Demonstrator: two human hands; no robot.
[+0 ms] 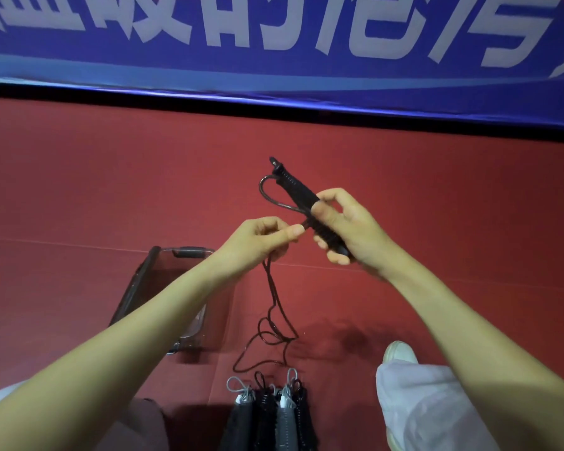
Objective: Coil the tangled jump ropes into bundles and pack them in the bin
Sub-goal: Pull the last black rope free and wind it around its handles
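Above the red floor (111,190), right hand (349,229) grips a black handle (295,187) (left hand (258,242) pinches rope (275,304)).

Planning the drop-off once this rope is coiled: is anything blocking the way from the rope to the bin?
Nothing visible blocks it. The black rope, held by the left hand and right hand, hangs right of the bin, bare red floor between; only the left forearm crosses above the bin.
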